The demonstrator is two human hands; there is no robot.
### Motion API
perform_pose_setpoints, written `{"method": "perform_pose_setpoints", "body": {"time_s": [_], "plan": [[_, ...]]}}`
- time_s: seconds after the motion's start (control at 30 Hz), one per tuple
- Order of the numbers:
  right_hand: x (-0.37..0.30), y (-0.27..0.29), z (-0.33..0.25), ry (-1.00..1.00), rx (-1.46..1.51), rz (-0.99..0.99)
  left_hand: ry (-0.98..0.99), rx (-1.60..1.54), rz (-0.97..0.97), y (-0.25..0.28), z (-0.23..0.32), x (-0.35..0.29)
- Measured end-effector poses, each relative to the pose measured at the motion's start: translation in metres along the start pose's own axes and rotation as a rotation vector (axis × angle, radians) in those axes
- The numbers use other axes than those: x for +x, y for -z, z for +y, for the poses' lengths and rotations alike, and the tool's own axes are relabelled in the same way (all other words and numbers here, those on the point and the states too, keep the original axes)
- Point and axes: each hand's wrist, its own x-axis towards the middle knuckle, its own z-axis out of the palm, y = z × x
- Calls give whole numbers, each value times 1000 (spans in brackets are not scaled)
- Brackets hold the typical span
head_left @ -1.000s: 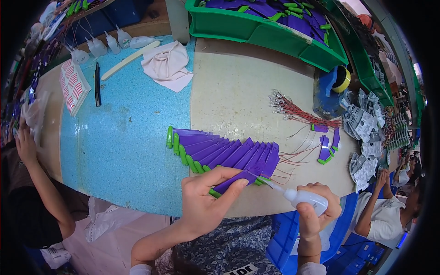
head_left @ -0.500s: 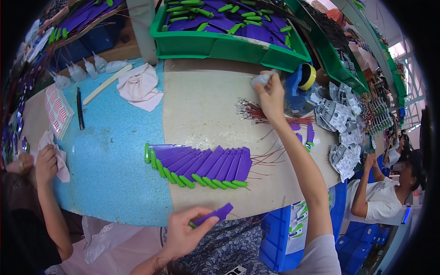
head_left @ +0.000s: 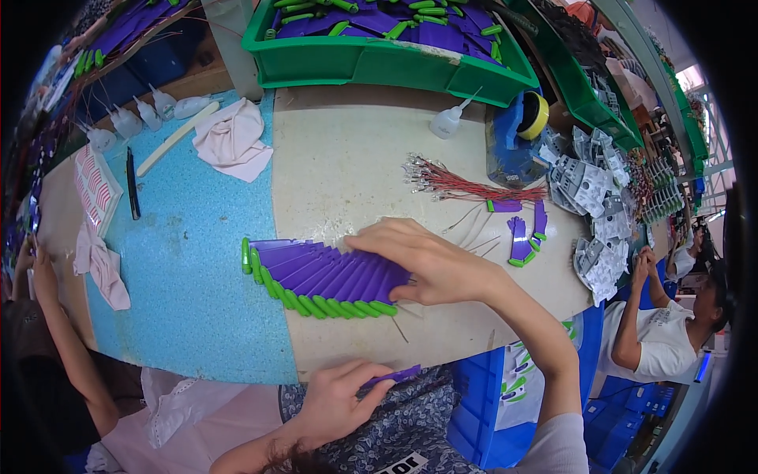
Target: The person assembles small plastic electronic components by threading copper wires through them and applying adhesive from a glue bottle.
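A fanned row of purple plastic pieces with green ends lies across the middle of the bench, each piece overlapping its neighbour. At the right end of that row is my right hand, its fingers over the far side and its thumb at the near side, closed on the end pieces. By the front edge my left hand pinches one purple piece between thumb and fingers; part of it is hidden by the hand. A small white squeeze bottle with a thin nozzle stands on the bench near the green bin.
A green bin of purple and green pieces stands at the back. Red wires, loose purple pieces, a yellow tape roll and grey plastic parts lie right. Cloths, bottles and co-workers are at the sides.
My right hand has let go of the squeeze bottle and come down onto the right end of the row. The row's pieces sit closer together. My left hand still holds its purple piece.
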Motion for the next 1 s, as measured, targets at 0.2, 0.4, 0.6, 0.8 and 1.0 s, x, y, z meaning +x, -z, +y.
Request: {"method": "perform_pose_setpoints", "body": {"time_s": [0.2, 0.4, 0.6, 0.8, 1.0], "plan": [[-15, -12, -6, 11, 25, 125, -17, 75, 218, 8, -11, -13], [-51, -15, -32, -12, 136, 318, -210, 404, 405, 22, -22, 12], [-89, -36, -58, -234, -40, 179, -429, 420, 239, 19, -28, 35], [-64, -54, -57, -191, -50, 340, -392, 352, 206, 16, -20, 34], [-69, -59, -46, -88, -118, 257, -421, 310, 230, 11, -33, 32]]}}
